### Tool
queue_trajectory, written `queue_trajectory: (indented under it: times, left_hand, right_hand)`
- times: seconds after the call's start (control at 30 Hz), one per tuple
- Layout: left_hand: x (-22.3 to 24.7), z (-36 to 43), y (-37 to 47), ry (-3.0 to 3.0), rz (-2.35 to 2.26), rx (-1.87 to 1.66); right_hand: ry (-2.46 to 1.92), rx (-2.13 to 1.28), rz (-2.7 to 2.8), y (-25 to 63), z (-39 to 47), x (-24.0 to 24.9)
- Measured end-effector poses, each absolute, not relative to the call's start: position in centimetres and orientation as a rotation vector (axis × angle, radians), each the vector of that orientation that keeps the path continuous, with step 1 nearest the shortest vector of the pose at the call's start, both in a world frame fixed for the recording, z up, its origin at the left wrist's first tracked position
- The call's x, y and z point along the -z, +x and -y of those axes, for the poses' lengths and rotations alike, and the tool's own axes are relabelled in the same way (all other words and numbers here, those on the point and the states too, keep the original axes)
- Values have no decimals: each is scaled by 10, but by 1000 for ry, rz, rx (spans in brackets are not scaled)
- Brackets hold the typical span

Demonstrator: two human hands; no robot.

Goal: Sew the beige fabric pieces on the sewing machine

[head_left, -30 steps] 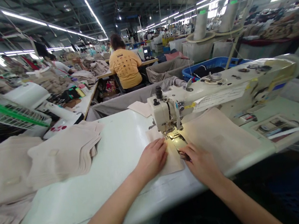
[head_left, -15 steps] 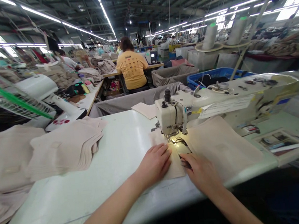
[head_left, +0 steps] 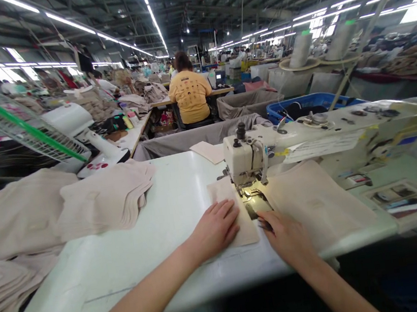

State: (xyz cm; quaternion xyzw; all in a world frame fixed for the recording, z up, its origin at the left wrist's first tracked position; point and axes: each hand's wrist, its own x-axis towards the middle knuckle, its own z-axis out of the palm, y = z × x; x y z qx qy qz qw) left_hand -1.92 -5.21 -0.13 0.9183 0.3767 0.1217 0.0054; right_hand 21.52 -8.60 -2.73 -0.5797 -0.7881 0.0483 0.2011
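Observation:
My left hand (head_left: 218, 227) lies flat, fingers stretched out, on a narrow beige fabric piece (head_left: 246, 230) just left of the sewing machine's needle area. The sewing machine (head_left: 246, 164) stands over the lit metal plate (head_left: 257, 205), its presser foot close to the fabric's right edge. At the near edge of that plate my right hand (head_left: 286, 235) is closed around a small dark metal tool (head_left: 265, 224), mostly hidden by the fingers. A larger beige fabric panel (head_left: 314, 203) lies right of the needle area, beside my right hand.
Stacked beige panels (head_left: 103, 203) cover the table's left side, with a fan (head_left: 68, 126) behind them. Another beige piece (head_left: 208, 152) lies at the back edge. Thread cones (head_left: 301, 51) stand behind the machine, near a blue basket (head_left: 275, 111). A person in yellow (head_left: 190, 94) sits ahead.
The narrow fabric piece has shifted slightly left from the presser foot under my left hand, baring more of the plate. The whole view has swung a little left.

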Motion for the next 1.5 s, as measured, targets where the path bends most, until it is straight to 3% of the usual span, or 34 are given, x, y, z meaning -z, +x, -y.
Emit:
queue_trajectory:
  times: [0.33, 0.57, 0.8, 0.93, 1.17, 1.5]
  left_hand:
    - [-36, 101, -12, 2629, -1485, 118]
    - [1, 6, -26, 2677, -1975, -199]
    - [22, -7, -38, 2780, -1741, -397]
    - [18, -7, -36, 2760, -1705, -433]
    - [12, -7, -33, 2733, -1694, -412]
    - [-22, 38, 4, 2858, -1734, -21]
  right_hand:
    - [-1550, -66, 2199, 219, 85, 37]
    - [-1503, -265, 2173, 221, 88, 19]
    - [-1604, -147, 1944, 292, 98, -15]
    - [-1567, -301, 2185, 312, 114, -25]
    - [-1566, -253, 2435, 303, 127, -16]
    - [-1621, -291, 2313, 305, 127, -11]
